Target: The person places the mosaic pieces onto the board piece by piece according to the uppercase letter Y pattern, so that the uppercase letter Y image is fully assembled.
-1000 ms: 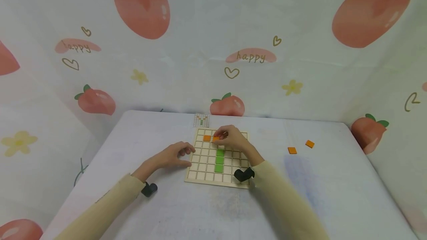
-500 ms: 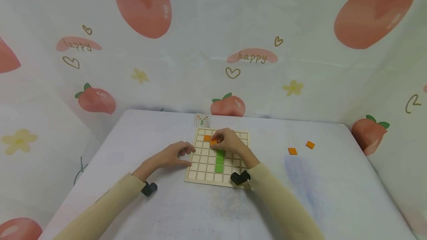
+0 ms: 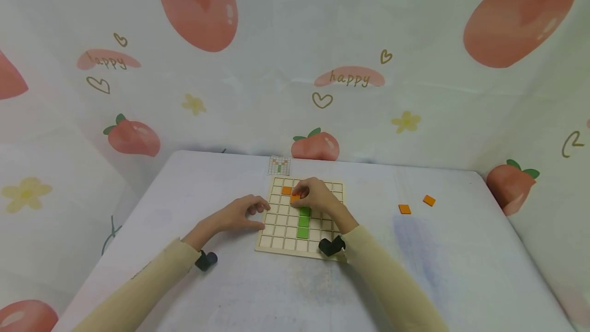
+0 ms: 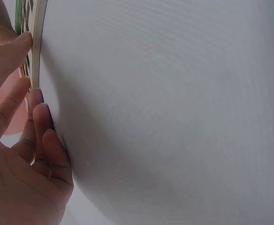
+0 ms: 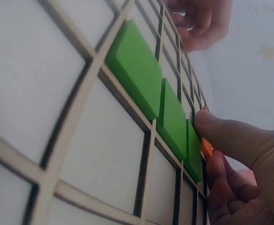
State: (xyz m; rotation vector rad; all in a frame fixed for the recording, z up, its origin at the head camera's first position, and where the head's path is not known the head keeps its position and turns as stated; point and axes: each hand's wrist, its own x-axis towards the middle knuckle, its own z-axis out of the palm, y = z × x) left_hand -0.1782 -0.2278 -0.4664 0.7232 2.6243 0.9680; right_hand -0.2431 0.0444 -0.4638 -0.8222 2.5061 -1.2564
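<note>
A wooden grid board (image 3: 278,232) lies on the white table. My right hand (image 3: 319,197) pinches an orange square tile (image 3: 295,200) between thumb and fingers, low over a cell diagonally below another orange tile (image 3: 287,190). In the right wrist view the held tile shows only as a thin orange edge by the thumb (image 5: 226,131). Three green tiles (image 5: 137,70) sit in a column of cells, running toward that hand. My left hand (image 3: 237,214) rests at the board's left edge, fingers and thumb relaxed; the left wrist view shows its fingertips (image 4: 43,112) right at the rim.
Two loose orange tiles (image 3: 404,209) lie on the table right of the board. Behind the board is a small pattern card (image 3: 279,166) with a coloured grid. A peach-print cloth (image 3: 258,65) hangs behind the table.
My right hand has moved slightly left and toward me with the orange tile, from the first orange tile's row to the row below. My left hand has stayed at the board's edge.
</note>
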